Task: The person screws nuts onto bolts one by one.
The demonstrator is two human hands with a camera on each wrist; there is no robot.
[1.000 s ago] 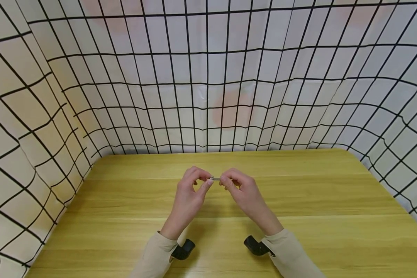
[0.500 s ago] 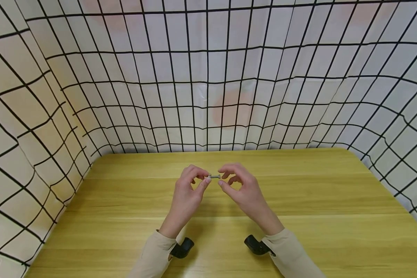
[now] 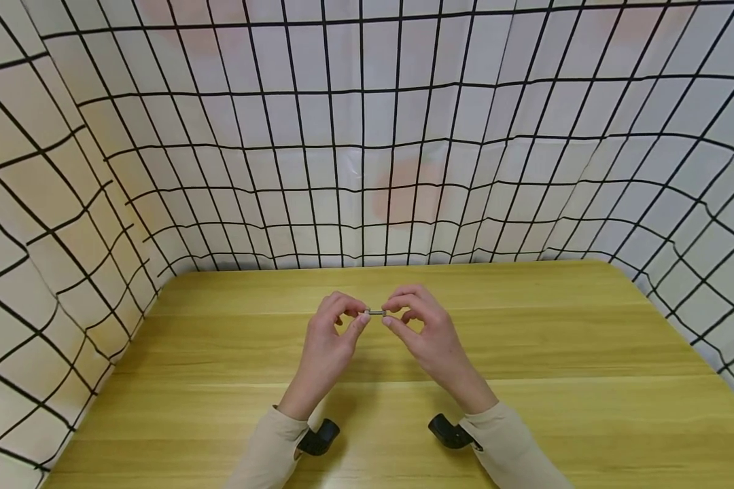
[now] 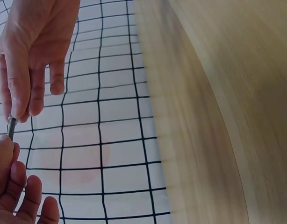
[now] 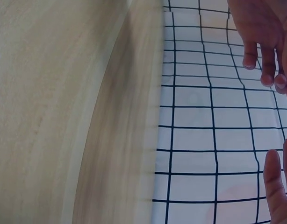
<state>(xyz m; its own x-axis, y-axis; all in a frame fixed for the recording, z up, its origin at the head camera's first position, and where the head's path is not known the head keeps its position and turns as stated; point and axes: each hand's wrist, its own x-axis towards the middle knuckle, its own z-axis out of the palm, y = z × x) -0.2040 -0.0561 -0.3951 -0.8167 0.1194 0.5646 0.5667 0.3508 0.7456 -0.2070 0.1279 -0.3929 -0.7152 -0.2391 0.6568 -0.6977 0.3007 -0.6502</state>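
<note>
A small metal bolt (image 3: 376, 312) lies level between the two hands, above the table. My left hand (image 3: 332, 346) pinches its left end between thumb and forefinger. Thumb and fingertips of my right hand (image 3: 425, 339) meet at the other end. Seen from the left wrist, the grey shank of the bolt (image 4: 11, 128) bridges the right hand (image 4: 36, 51) above and the left hand (image 4: 17, 186) below. In the right wrist view the left hand (image 5: 262, 37) is at the upper right and the right hand (image 5: 281, 186) at the lower right; the bolt is hardly visible there.
Beneath the hands spreads a wood-grain table (image 3: 556, 353). A white sheet with a black grid (image 3: 318, 163) surrounds it at the back and sides. Black wrist devices (image 3: 321, 438) stick out from the beige sleeves (image 3: 269, 448).
My right hand held the bolt's right end, then spread its fingers away from it, baring the end. Now its fingertips have closed onto that end again. The left hand keeps its pinch.
</note>
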